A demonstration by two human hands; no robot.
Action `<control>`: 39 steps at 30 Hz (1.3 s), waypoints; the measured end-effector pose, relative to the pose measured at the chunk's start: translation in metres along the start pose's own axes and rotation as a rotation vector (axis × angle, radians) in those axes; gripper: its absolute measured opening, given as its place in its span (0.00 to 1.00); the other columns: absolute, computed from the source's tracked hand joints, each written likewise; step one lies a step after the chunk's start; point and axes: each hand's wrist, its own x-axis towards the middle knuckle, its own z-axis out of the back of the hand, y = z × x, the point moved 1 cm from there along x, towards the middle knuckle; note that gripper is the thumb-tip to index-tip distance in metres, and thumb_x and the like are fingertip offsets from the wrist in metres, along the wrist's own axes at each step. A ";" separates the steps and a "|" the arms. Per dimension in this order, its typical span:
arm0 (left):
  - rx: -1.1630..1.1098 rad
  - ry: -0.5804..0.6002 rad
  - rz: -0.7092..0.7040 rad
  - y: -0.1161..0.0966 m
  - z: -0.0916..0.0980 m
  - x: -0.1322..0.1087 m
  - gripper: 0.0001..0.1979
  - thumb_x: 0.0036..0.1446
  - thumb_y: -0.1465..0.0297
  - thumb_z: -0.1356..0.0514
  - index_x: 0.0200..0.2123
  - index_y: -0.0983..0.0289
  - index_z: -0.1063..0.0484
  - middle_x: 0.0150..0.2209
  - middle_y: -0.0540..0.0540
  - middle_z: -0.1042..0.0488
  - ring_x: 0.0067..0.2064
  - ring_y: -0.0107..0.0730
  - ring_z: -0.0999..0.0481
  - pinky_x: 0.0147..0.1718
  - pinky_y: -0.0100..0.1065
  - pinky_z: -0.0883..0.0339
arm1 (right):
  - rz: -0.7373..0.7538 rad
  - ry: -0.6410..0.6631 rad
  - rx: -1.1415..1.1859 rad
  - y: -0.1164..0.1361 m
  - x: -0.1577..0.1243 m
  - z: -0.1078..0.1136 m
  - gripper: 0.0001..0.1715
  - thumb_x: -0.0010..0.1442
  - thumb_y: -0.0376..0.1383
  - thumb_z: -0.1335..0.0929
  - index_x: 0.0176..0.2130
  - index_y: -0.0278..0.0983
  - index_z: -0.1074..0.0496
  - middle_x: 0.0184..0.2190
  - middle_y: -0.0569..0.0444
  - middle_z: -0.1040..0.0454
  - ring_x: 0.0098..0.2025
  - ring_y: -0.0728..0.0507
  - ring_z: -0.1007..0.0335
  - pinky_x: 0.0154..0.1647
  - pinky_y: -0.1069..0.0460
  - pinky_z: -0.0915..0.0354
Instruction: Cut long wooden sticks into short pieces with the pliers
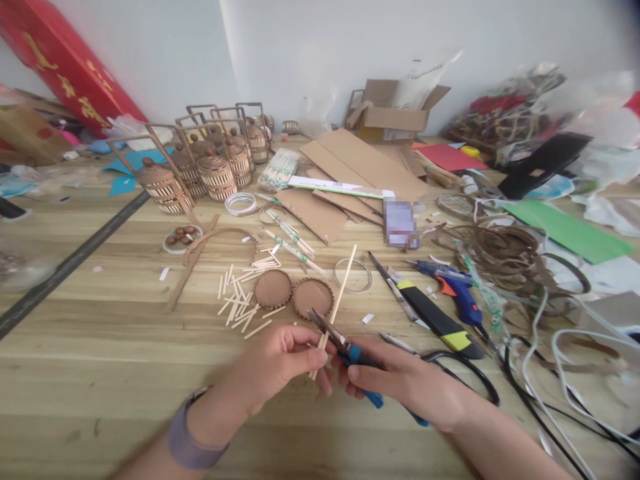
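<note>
Close to the near edge of the wooden desk, the left hand pinches a long thin wooden stick while the right hand grips blue-handled scissors, blades slightly parted at the stick — this cut looks unfinished. Short cut stick pieces lie mid-desk beside two round cardboard discs; finished slatted lantern baskets stand toward the far left — most of this stick seems left.

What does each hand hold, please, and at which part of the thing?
The left hand pinches a thin wooden stick near its lower end. The right hand grips blue-handled cutters by the handles, their blades at the stick.
</note>
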 end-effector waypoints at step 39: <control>0.106 -0.007 0.061 0.003 0.003 -0.006 0.14 0.54 0.60 0.37 0.32 0.66 0.21 0.26 0.53 0.23 0.28 0.30 0.27 0.34 0.31 0.37 | 0.008 0.000 -0.248 0.023 -0.003 -0.005 0.12 0.60 0.42 0.36 0.38 0.37 0.30 0.34 0.55 0.33 0.38 0.44 0.38 0.40 0.50 0.41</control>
